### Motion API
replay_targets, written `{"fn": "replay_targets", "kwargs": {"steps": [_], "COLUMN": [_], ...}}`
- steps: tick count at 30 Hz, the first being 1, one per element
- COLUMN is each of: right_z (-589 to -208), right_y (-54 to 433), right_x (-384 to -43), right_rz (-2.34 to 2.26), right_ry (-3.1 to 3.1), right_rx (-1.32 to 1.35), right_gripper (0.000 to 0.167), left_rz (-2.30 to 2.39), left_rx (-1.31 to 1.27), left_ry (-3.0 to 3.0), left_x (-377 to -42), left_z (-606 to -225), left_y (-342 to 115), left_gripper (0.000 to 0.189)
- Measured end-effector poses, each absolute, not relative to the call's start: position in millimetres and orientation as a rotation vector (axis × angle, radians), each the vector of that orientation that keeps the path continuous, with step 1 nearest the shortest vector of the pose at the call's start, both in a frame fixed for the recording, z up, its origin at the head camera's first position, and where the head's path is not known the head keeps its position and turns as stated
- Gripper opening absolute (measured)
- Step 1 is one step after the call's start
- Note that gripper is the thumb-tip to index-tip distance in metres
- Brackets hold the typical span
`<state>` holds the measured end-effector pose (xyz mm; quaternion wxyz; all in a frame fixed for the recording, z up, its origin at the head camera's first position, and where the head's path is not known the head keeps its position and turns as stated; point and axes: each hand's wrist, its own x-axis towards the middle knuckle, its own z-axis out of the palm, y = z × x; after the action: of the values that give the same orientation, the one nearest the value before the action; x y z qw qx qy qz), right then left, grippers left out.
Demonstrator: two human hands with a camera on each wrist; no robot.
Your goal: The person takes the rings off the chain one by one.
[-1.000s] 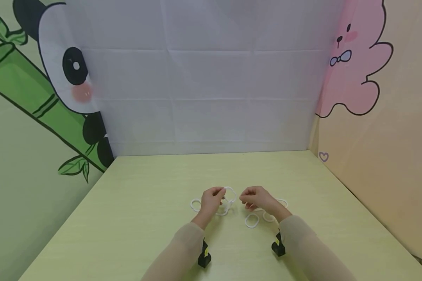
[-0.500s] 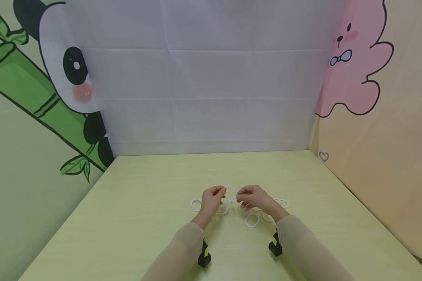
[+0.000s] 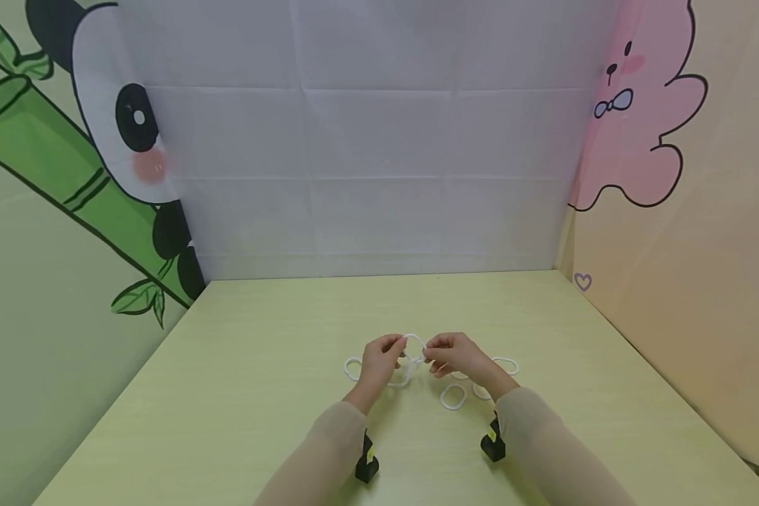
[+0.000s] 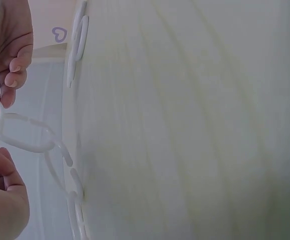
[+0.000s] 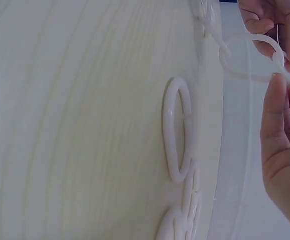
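My left hand pinches a white oval plastic ring between thumb and fingers, held up over the table. The fingertips of my right hand pinch the right side of this ring, so the two hands face each other. In the left wrist view another white link hangs through the held ring, and further links trail from it down to the tabletop. The right wrist view shows the hanging link just beyond both sets of fingertips. My hands partly cover the held ring.
On the pale yellow table, a loose white ring lies near my right wrist. Another white ring lies behind that wrist, with several more partly hidden there. A white ring shows left of my left hand. A pale cloth backdrop rises behind.
My right hand has moved left and slightly forward from beside the ring, and now pinches it. The left hand stays about where it was, holding the ring.
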<state>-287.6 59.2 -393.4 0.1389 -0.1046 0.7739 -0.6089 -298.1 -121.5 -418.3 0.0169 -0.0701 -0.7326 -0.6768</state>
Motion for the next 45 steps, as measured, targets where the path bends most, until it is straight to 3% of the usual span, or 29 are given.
{"fn": "replay_targets", "kwargs": {"steps": [8,26,45], "right_z": [-394,-393,-391], "right_y": [63,67,71], "right_x": [-290,-293,-296], "right_rz": [-1.776,-1.86,-1.909], "right_ry": [2.255,2.251,2.238], "right_rx": [-0.313,-0.265,-0.201], "right_gripper": [0.032,0.022,0.031], "left_rz": [-2.1,-2.166,-2.167], "left_rx": [-0.211,-0.303,-0.364], "left_ry": [-2.312,-2.388,-2.416], "left_x": [-300,-296,-304], "left_z": [-418,-413,-426], "left_y": [-118,-115,-110], "left_gripper": [0.033,0.044,0.046]}}
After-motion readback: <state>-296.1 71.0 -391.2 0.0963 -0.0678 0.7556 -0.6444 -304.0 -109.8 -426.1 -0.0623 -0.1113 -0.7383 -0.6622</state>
